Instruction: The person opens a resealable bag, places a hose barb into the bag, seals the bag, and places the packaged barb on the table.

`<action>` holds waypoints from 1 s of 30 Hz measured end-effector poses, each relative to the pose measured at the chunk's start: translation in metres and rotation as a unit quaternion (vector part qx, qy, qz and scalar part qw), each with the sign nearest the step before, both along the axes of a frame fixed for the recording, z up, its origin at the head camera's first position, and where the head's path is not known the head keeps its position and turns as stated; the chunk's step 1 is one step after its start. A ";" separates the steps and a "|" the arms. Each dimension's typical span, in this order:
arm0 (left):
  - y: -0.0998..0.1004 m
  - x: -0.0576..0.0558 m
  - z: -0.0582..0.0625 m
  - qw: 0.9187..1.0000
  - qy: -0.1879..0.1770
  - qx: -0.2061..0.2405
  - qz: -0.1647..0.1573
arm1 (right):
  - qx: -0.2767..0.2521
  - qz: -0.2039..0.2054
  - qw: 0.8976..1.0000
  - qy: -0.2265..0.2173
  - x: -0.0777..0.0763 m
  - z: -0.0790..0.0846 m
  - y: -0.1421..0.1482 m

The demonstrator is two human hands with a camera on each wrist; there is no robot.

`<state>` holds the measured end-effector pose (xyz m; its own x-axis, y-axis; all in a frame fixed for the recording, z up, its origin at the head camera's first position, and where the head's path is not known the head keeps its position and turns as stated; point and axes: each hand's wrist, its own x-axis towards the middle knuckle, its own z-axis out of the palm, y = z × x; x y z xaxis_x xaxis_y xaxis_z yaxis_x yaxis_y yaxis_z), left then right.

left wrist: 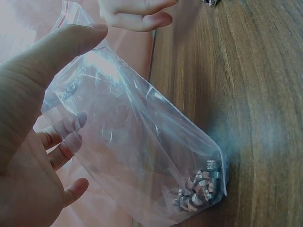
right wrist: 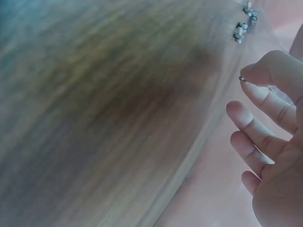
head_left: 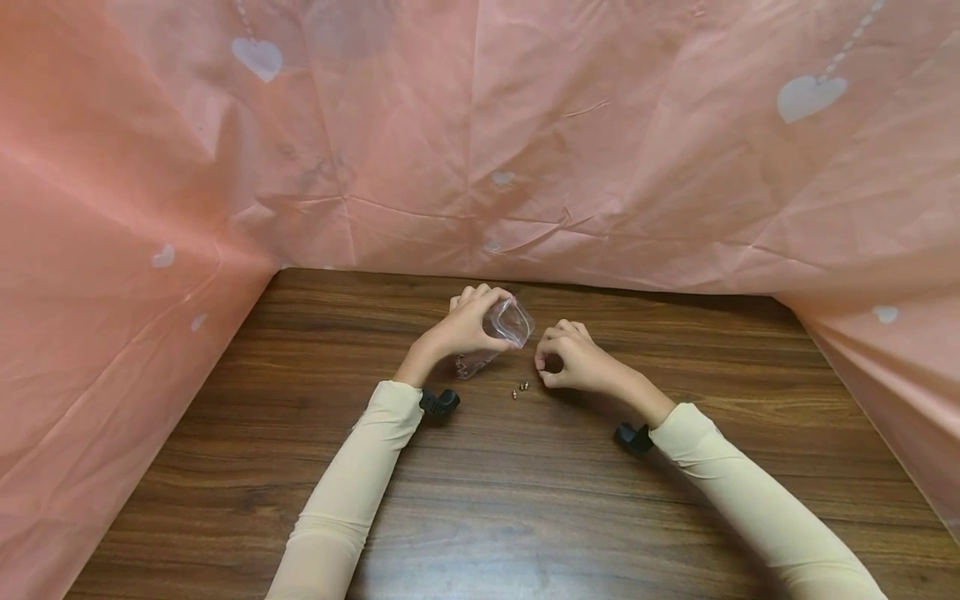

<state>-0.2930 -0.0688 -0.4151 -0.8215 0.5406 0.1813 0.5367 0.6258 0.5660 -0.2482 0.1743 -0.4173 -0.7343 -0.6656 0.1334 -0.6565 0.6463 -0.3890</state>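
Observation:
In the head view my left hand (head_left: pixel 467 327) grips a clear zip bag (head_left: pixel 516 323) near its opening, thumb on the near side and fingers on the far side. The bag hangs tilted, and several shiny threaded metal fittings (left wrist: pixel 201 187) are gathered in its lower corner. To the right of the bag, my right hand (head_left: pixel 579 360) pinches a small metal piece (right wrist: pixel 241 78) between thumb and forefinger; most of it is hidden by the fingertips. A few loose metal fittings (head_left: pixel 523 386) lie on the table between the two hands.
The brown wood-grain table (head_left: pixel 480 500) extends around both hands. Pink cloth (head_left: pixel 525 167) with white hearts hangs along its back and sides. Black wrist cameras (head_left: pixel 441 402) sit at both sleeve cuffs.

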 end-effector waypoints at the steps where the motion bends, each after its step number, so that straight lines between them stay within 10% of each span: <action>1: 0.000 0.000 0.000 1.000 0.000 0.001 0.000 | -0.003 -0.001 1.000 0.000 0.000 0.000 0.000; 30: 0.001 0.001 0.002 1.000 -0.008 -0.003 -0.005 | -0.061 -0.026 0.998 -0.006 -0.017 0.038 0.007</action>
<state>-0.2922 -0.0674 -0.4134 -0.8192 0.5496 0.1637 0.5331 0.6246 0.5707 -0.2650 0.1810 -0.3792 -0.7690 -0.6061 0.2033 -0.6188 0.6261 -0.4744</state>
